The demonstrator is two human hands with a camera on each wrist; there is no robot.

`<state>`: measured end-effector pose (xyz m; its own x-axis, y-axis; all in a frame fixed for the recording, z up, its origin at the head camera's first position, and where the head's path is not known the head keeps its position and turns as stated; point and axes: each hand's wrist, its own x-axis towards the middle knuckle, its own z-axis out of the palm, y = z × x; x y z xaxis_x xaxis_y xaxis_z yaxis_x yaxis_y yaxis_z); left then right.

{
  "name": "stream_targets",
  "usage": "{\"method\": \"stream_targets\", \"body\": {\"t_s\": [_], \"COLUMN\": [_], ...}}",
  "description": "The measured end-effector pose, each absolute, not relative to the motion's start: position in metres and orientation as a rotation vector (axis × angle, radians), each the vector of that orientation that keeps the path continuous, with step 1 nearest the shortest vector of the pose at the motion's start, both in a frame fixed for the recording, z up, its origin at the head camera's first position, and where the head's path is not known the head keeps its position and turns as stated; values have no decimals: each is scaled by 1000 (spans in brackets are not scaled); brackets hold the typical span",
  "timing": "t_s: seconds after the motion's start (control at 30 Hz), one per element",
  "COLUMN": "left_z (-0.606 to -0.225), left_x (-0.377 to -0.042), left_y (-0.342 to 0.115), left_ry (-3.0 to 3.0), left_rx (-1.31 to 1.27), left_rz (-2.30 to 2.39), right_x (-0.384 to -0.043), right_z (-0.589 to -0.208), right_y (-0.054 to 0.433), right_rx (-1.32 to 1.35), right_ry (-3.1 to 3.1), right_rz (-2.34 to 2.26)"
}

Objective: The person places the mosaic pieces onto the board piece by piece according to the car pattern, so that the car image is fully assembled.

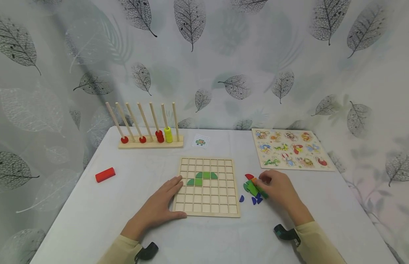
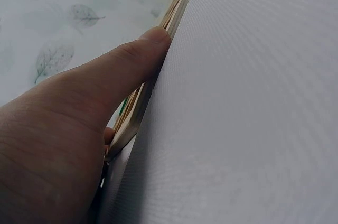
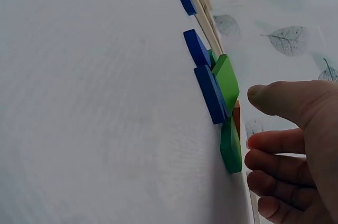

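Note:
My left hand (image 1: 158,203) rests against the left side of a wooden grid board (image 1: 207,213), its fingers along the left edge and the thumb at the near left corner. In the left wrist view the thumb (image 2: 127,63) lies on the board's edge. Green pieces (image 1: 206,175), some square and some with a rounded side, sit in the board's cells. My right hand (image 1: 279,189) is at a small pile of green pieces (image 1: 252,189), with its fingers loosely bent. In the right wrist view a gap shows between thumb (image 3: 277,97) and fingers, with nothing held.
Blue pieces (image 1: 241,198) and a red piece (image 1: 248,176) lie around the pile. Behind stand a peg rack (image 1: 151,145) with red and yellow rings, a small picture card (image 1: 200,141) and an insect puzzle board (image 1: 290,148). A red cylinder (image 1: 105,175) lies at left.

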<state>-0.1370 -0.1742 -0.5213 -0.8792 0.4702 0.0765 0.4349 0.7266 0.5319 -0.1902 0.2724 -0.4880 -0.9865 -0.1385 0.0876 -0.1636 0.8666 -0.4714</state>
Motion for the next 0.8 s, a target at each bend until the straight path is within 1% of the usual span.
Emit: {"method": "stream_targets", "body": {"t_s": [0.8], "left_z": [-520], "left_x": [-138], "left_y": [-175], "left_ry": [2848], "left_rx": [750], "left_rz": [861], "right_x": [-187], "right_z": [-497], "right_y": [267], "right_rx": [260], "right_ry": [-2971], "right_rz": [754]}}
